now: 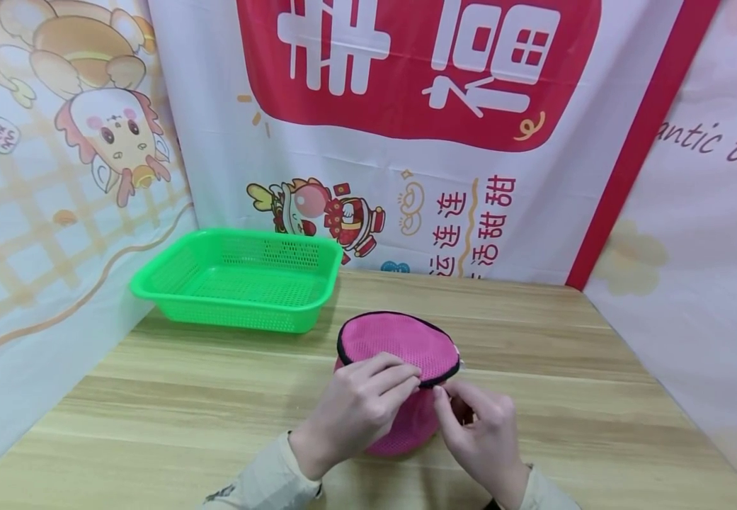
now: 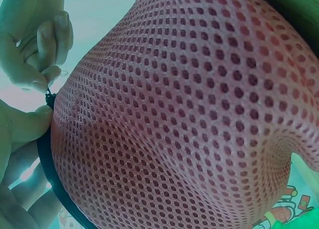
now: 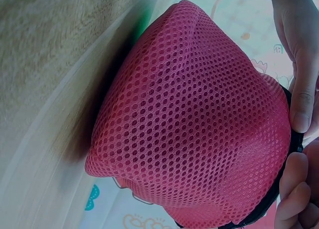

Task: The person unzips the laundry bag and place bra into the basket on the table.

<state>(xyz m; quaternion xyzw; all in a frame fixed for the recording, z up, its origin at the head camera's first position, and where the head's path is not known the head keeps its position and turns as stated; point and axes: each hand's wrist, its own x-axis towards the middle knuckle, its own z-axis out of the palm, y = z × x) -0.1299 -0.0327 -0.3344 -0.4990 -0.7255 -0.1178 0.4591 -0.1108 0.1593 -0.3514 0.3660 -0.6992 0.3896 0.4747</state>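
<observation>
A pink mesh bag with a round lid edged by a black zipper stands on the table in the head view. My left hand grips the front rim, its thumb pressed beside the zipper. Just to the right, my right hand pinches the small zipper pull between thumb and finger at the rim. In the right wrist view the bag's mesh side fills the middle, and both hands meet at the black edge. What the bag holds is hidden.
A green perforated plastic basket stands at the back left of the wooden table. Printed white cloth hangs behind, with patterned panels at the left and right. A small white tag sticks out at the bag's right rim.
</observation>
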